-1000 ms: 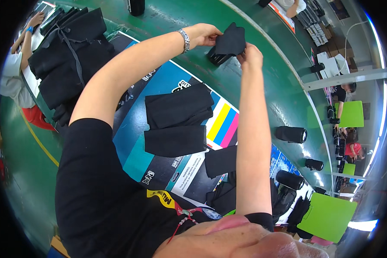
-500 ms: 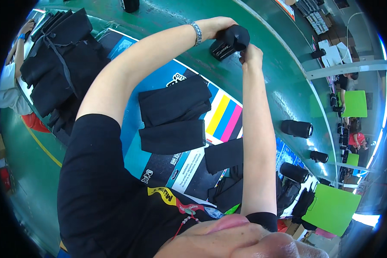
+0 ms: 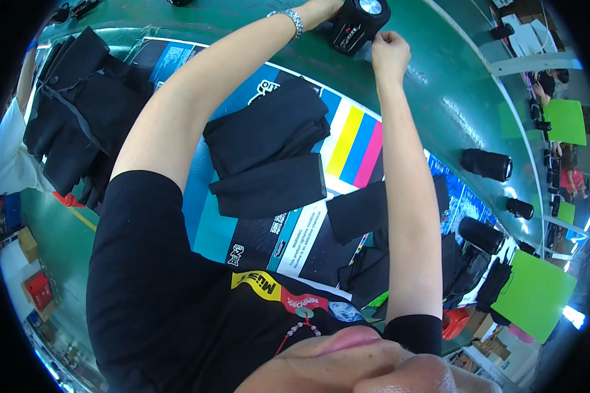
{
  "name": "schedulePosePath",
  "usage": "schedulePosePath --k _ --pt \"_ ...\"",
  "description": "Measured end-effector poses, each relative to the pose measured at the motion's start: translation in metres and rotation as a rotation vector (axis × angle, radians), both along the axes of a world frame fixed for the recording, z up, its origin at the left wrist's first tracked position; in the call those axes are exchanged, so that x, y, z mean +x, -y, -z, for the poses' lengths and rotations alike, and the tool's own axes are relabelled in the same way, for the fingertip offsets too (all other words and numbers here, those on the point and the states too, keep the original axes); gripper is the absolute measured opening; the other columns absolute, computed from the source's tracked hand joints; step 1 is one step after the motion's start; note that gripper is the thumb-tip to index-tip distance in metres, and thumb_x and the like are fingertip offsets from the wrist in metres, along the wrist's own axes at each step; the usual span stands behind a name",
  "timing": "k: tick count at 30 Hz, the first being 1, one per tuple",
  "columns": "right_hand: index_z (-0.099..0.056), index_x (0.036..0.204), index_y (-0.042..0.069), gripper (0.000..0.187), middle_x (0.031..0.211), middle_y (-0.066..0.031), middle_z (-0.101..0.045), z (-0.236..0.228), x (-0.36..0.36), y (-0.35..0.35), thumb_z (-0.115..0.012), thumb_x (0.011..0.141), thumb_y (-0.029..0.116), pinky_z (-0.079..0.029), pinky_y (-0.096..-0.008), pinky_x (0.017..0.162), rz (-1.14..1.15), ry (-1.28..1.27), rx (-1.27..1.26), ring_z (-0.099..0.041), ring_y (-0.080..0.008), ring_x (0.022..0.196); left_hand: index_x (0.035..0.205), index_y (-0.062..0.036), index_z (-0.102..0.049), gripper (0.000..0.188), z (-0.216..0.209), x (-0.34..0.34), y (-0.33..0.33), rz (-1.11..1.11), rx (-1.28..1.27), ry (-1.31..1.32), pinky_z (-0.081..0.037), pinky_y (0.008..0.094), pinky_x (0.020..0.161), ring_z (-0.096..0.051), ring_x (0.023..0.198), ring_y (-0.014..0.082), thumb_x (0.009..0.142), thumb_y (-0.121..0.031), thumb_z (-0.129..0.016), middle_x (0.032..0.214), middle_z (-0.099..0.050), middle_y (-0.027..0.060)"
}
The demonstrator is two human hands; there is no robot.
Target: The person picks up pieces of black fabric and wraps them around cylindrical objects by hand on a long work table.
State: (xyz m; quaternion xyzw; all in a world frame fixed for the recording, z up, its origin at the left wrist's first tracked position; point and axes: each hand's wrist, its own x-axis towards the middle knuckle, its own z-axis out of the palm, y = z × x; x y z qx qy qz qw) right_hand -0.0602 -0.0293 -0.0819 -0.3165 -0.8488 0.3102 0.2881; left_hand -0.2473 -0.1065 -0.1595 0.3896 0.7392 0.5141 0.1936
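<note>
At the far side of the bench a black cylindrical speaker (image 3: 351,33) stands tilted, its fabric-covered side toward me and a round silver disc on its upper end. Its left side is gripped by my left hand (image 3: 320,12), whose fingers are partly hidden behind it and by the picture's edge. My right hand (image 3: 392,56) is closed at the speaker's right edge, fingertips pinched together; what they hold, if anything, is too small to make out. Nearer to me lie folded black fabric sleeves (image 3: 269,131), with another black fabric piece (image 3: 357,213) beside my right forearm.
On the left is a heap of black fabric pieces (image 3: 78,111); a person in white stands past it. Several black speakers (image 3: 486,164) stand along the bench to the right. A printed sheet with colour bars (image 3: 354,144) covers the near bench. Green panels (image 3: 534,295) stand at right.
The speaker's end, covered by black fabric before, now shows its silver disc. Both hands have shifted in the view, the left one toward the top edge, the right one slightly up.
</note>
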Motion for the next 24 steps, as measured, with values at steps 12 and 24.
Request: schedulePosePath --k 12,24 --pt "-0.070 0.086 0.005 0.024 0.087 -0.0192 -0.069 0.009 0.002 -0.020 -0.061 0.080 0.026 -0.050 -0.0427 0.079 -0.114 0.073 -0.047 -0.065 -0.0367 0.088 0.085 -0.0043 -0.069 0.042 -0.051 0.046 0.015 -0.246 0.534 0.224 -0.042 0.0282 0.059 -0.052 0.066 0.0112 0.097 -0.038 -0.047 0.079 -0.063 0.0014" --pt "-0.047 0.126 -0.007 0.053 0.120 -0.0180 -0.059 -0.021 0.041 0.009 -0.067 0.087 0.022 -0.044 -0.0306 0.098 -0.572 -0.416 -0.188 -0.058 -0.0205 0.112 0.077 -0.0006 -0.068 0.064 -0.103 0.089 0.001 -0.105 0.686 0.545 -0.046 0.0267 0.064 -0.057 0.064 0.0121 0.098 -0.052 -0.036 0.072 -0.065 0.0030"
